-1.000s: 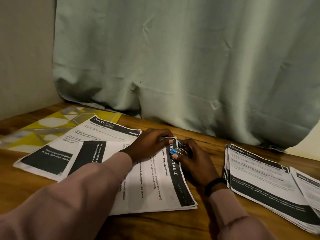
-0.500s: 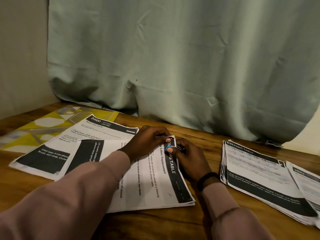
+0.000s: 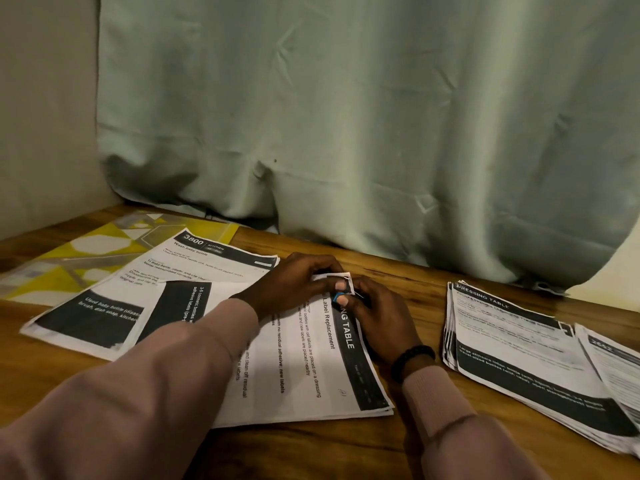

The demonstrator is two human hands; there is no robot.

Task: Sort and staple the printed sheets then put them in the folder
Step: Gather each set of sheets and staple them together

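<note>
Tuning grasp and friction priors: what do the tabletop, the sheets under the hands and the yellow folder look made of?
Tabletop: wood or wood-look laminate, brown grain streaks, low sheen. Sheets: plain matte printer paper, thin stacked edges. Yellow folder: probably glossy plastic or coated card; surface looks reflective.

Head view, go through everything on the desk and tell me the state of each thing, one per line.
Middle sheet set: flat on the table, far corner held by both hands.
Stapler: small, blue, mostly hidden, at that corner.
Left hand: fingers curled onto the corner.
Right hand: fingers curled around the stapler.
Left sheets: lying flat, overlapping.
Right stack: fanned, untouched.
Yellow folder: flat, partly under the left sheets.
</note>
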